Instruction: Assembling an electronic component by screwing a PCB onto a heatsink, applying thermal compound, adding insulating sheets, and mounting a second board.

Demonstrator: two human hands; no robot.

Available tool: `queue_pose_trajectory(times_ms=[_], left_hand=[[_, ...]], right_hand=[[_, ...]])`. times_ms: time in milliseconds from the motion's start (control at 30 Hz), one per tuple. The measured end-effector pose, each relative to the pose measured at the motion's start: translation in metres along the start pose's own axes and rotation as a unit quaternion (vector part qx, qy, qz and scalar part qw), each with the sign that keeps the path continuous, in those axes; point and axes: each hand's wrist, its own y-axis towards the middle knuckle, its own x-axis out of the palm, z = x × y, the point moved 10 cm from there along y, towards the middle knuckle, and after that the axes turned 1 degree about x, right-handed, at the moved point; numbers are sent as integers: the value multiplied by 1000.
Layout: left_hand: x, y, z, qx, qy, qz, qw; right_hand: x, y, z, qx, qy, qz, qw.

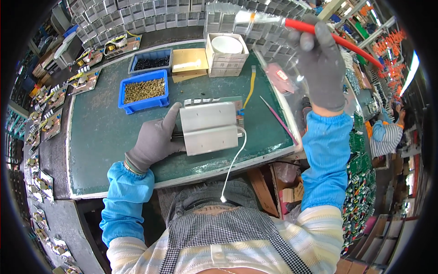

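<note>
A circuit board assembly (239,118) lies on the green mat, mostly covered by a bent silver metal plate (209,129). My grey-gloved left hand (155,138) grips its left edge, one finger stretched up along the side. From the board's right side a white cable (233,160) hangs over the table's front edge, ending in a small plug. My right hand (320,61), gloved too, is raised at the upper right. Its fingers are curled round a red tube-like tool (299,25) with a metal fitting and a pale, blurred end (246,18). Part of the tube is hidden by the fingers.
A blue bin (145,107) of small brass-coloured screws and a bin of black parts (154,53) stand behind. Beside them are a carton (226,66), a yellow strap (252,89) and purple tweezers (279,119). Silver plates (159,11) line the back. Another person (385,134) sits far right.
</note>
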Motion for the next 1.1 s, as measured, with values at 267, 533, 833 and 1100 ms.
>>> queue_pose_trajectory(times_ms=[267,533,833,1100], left_hand=[[3,4,-32,-113,-115,-129,979],[2,0,-32,-111,-145,-119,976],[3,-1,-30,-101,-125,-107,981],[-7,-6,-35,-74,-120,-51,989]], right_hand=[[-85,36,19,-15,-282,69,957],[-69,59,60,32,-387,79,918],[-3,59,101,-41,-522,-89,847],[-79,-14,73,122,-655,-23,746]])
